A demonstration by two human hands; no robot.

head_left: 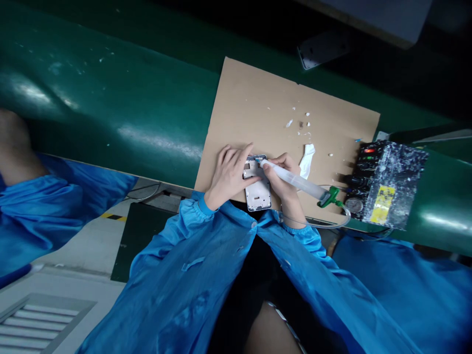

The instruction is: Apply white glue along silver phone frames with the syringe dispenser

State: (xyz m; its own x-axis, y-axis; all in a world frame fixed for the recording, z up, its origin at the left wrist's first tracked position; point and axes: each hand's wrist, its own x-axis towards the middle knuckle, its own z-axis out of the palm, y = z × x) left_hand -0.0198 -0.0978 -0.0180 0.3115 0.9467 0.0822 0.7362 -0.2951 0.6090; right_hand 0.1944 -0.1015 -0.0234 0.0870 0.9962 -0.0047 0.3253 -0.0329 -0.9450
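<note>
A grey phone frame [258, 193] with small cutouts lies at the near edge of the cardboard sheet. Along its left side my left hand [229, 173] grips it between thumb and fingers. My right hand [283, 178] is closed around a translucent dispensing syringe [295, 181], held slanted like a pen. The syringe's tip meets or hovers just over the upper part of the frame; I cannot tell whether it touches. A green cap [329, 196] closes the syringe's back end, and a clear air hose [341, 221] runs from it.
Under the work is a cardboard sheet [254, 98] on a green table [158, 93], bearing white scraps and a crumpled white cloth [307, 160]. A stained dispenser box [391, 182] with a gauge stands right. Another phone frame [320, 50] lies behind. Co-workers' blue sleeves [40, 196] flank me.
</note>
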